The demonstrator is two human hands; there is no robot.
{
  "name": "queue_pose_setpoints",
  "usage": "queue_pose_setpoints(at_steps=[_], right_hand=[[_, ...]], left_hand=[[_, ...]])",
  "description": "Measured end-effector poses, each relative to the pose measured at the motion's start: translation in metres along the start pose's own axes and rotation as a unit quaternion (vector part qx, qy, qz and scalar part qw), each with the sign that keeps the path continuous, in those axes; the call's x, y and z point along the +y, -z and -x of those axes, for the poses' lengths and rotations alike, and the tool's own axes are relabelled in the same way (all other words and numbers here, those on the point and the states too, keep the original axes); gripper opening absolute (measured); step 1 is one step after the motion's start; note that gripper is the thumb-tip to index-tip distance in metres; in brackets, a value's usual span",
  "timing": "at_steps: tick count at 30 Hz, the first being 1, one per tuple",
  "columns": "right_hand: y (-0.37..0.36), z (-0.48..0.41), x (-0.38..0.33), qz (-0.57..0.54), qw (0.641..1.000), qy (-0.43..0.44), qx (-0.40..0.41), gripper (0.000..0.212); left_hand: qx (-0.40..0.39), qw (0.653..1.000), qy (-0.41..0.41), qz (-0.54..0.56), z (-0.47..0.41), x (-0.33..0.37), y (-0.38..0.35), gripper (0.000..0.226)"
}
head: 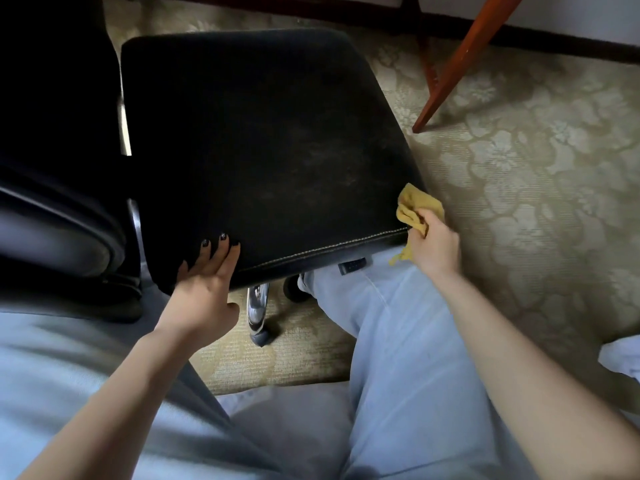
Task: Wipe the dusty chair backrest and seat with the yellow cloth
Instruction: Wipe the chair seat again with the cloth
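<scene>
Floral carpet (519,174); dusty black seat (263,140); right hand (434,245) grips yellow cloth (414,206).

You've got just the head cam here, sitting up at your eyes and aimed forward and steeply down past your knees. It's close in: the chair seat (263,140) fills the middle, your left hand (204,285) at its 7 o'clock, right hand (434,251) gripping the yellow cloth (415,202) at 4.
</scene>
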State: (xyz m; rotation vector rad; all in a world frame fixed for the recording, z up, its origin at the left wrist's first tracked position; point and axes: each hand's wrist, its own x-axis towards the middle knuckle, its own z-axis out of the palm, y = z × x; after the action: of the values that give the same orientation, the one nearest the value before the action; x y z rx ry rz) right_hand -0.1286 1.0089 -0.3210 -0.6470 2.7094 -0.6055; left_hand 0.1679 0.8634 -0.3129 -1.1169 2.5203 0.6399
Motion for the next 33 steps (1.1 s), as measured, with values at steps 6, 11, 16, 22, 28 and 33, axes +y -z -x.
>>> queue_pose_setpoints(at_steps=[6, 11, 16, 22, 28, 33], right_hand=[[-0.036, 0.007, -0.023, -0.120, 0.989, -0.085, -0.001, 0.053], [-0.064, 0.062, -0.060, -0.103, 0.994, -0.042, -0.019, 0.057], [-0.088, 0.113, -0.088, -0.144, 0.987, -0.028, -0.071, 0.064], [-0.111, 0.149, -0.101, -0.156, 0.979, 0.036, -0.123, 0.064], [-0.115, 0.163, -0.106, -0.153, 0.972, 0.098, -0.147, 0.067], [-0.108, 0.169, -0.099, -0.178, 0.946, 0.137, -0.234, 0.062]], left_hand=[[0.002, 1.000, -0.011, 0.013, 0.000, -0.001, -0.001, 0.090], [0.000, 1.000, -0.019, 0.006, -0.001, -0.001, -0.002, 0.094], [-0.006, 0.999, -0.016, 0.034, 0.000, -0.001, 0.003, 0.094], [-0.011, 0.999, -0.018, 0.030, 0.000, -0.003, 0.004, 0.089], [-0.015, 0.999, -0.015, 0.032, 0.001, -0.002, 0.006, 0.089], [-0.011, 0.999, -0.016, 0.039, 0.001, -0.003, 0.007, 0.099]])
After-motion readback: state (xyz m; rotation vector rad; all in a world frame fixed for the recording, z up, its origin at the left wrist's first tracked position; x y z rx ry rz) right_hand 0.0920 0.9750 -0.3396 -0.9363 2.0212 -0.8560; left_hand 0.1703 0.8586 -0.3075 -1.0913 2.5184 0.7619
